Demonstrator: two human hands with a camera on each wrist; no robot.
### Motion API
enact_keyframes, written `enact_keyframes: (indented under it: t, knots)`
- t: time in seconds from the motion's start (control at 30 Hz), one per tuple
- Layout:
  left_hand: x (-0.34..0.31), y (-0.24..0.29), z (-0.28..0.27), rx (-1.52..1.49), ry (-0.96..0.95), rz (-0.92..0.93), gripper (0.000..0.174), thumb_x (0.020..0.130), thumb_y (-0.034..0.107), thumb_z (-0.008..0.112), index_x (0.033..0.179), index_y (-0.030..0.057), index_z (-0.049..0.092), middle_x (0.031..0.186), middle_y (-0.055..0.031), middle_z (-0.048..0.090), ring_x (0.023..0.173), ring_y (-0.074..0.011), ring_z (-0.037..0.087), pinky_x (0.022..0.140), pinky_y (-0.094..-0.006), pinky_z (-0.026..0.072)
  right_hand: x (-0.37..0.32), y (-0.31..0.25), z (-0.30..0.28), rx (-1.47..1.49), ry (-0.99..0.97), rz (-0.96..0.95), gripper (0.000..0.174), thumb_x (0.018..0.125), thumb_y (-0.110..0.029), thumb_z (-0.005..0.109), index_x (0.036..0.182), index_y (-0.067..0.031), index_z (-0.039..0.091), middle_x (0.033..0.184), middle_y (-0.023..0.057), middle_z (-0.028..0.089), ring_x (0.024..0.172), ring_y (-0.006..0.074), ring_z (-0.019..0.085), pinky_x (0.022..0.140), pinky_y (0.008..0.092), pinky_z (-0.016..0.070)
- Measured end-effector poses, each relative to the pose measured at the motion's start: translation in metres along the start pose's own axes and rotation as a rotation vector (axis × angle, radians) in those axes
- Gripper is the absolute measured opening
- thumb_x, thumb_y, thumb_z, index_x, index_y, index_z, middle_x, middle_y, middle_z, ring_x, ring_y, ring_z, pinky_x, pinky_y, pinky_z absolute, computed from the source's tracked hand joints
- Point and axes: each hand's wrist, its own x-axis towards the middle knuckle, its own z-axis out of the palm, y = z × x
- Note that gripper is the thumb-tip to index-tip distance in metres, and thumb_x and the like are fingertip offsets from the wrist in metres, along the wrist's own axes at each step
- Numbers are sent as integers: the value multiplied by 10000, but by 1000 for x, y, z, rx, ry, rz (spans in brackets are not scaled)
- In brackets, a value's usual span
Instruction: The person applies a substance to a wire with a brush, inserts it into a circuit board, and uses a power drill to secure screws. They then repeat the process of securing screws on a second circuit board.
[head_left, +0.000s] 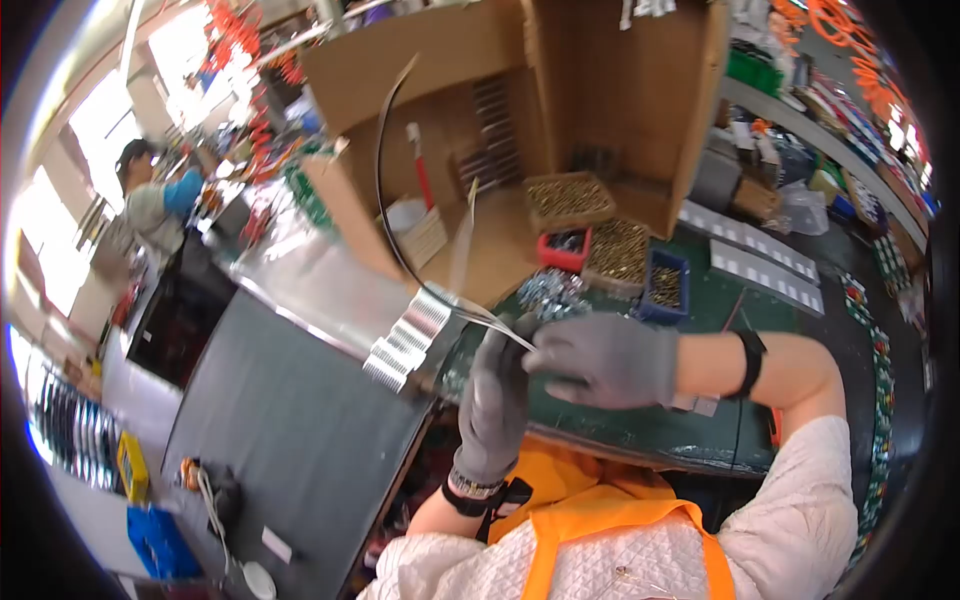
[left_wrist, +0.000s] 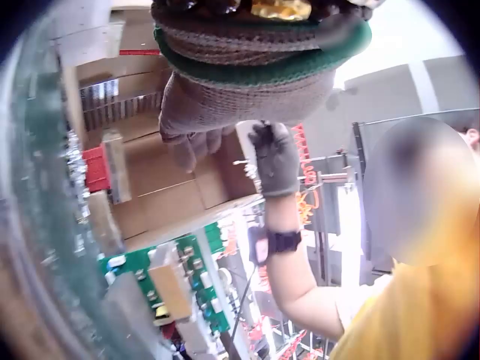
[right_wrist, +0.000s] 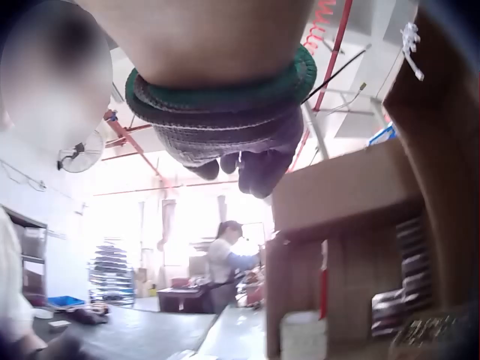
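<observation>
Gloved hands on a thin dark cable above the green surface.
Right hand (head_left: 605,362), grey knit glove: fingers curled, pinching the pale end of the long, thin, dark curved cable (head_left: 380,165). Left hand (head_left: 492,408), same glove: fingers mostly straight and upright, just beside that end; can't tell if they touch it. Cable runs left from the hands, then arcs up in front of the open brown cardboard box (head_left: 620,110). White ribbed strips (head_left: 408,338) sit left of the hands, near the cable. Beyond the hands on the green surface (head_left: 600,425): small red plastic bin (head_left: 565,258), blue plastic bin (head_left: 664,288) with small brass-coloured parts, pile of small silvery parts (head_left: 552,293). Grey surface (head_left: 290,420) to the left.
</observation>
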Motion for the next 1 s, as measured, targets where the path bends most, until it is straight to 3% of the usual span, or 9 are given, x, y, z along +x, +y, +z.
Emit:
enact_keyframes:
  t: [0.07, 0.13, 0.27, 0.53, 0.63, 0.8, 0.9, 0.97, 1.0]
  knots:
    - [-3, 4, 0, -130, 110, -62, 473, 1034, 342, 424, 1333, -25, 437, 1263, -169, 569, 1182, -300, 560, 1017, -426, 432, -22, -25, 7, 15, -65, 15, 263, 820, -203, 683, 1037, -83, 597, 953, 109, 581, 837, 320, 614, 731, 413, 516]
    - [-11, 3, 2, -202, 58, -77, 323, 1042, 281, 411, 1203, 12, 488, 1018, -91, 591, 989, -255, 599, 916, -413, 481, -44, -40, 18, 65, -64, 35, 249, 830, -195, 671, 1033, -71, 599, 962, 108, 601, 845, 310, 628, 727, 391, 525]
    - [-28, -1, 10, -342, 123, -223, 303, 1041, 296, 432, 1198, 46, 501, 868, -26, 489, 845, -195, 552, 819, -378, 492, -84, -52, 36, 129, -95, 107, 217, 842, -188, 664, 1022, -77, 616, 974, 113, 634, 838, 303, 632, 721, 385, 527]
    - [-18, -9, -14, -246, 218, -230, 328, 1050, 265, 416, 1274, 40, 498, 895, -14, 520, 836, -161, 538, 777, -347, 478, -164, -72, 74, 247, -152, 189, 162, 847, -172, 687, 972, -74, 656, 927, 106, 644, 799, 277, 646, 688, 369, 535]
    - [-11, -5, -10, -303, 195, -241, 305, 1051, 241, 415, 1265, 41, 498, 881, -9, 501, 825, -155, 511, 736, -311, 446, -190, -75, 82, 354, -311, 393, 179, 906, -230, 599, 996, -87, 658, 987, 81, 634, 902, 293, 624, 792, 382, 518]
    - [-9, -5, 13, -243, 112, -395, 296, 1035, 286, 468, 1184, 42, 541, 741, 20, 439, 594, -80, 370, 497, -229, 312, -217, -75, 78, 316, -527, 402, 243, 926, -274, 581, 1094, -129, 679, 1158, 71, 632, 1027, 310, 621, 881, 377, 506]
    - [-22, -5, 62, 261, -36, -571, 348, 1025, 328, 485, 1125, 13, 595, 599, 35, 393, 513, -62, 329, 482, -225, 292, -174, -68, 9, 390, -219, 620, 242, 944, -240, 563, 1129, -119, 662, 1136, 65, 636, 956, 259, 648, 840, 361, 517]
    - [-41, -23, 66, 247, -296, -604, 454, 999, 407, 508, 1146, -16, 587, 643, 25, 471, 529, -52, 376, 485, -210, 270, -151, -72, -35, 550, 311, 710, 259, 975, -236, 537, 1168, -90, 629, 1018, 58, 641, 829, 158, 632, 732, 305, 524]
    - [-42, -27, 68, 237, -370, -630, 451, 1000, 398, 509, 1155, -18, 588, 642, 26, 463, 532, -54, 376, 491, -211, 274, -145, -69, -41, 529, 324, 709, 259, 975, -236, 537, 1168, -90, 629, 1018, 58, 641, 829, 158, 632, 732, 305, 524]
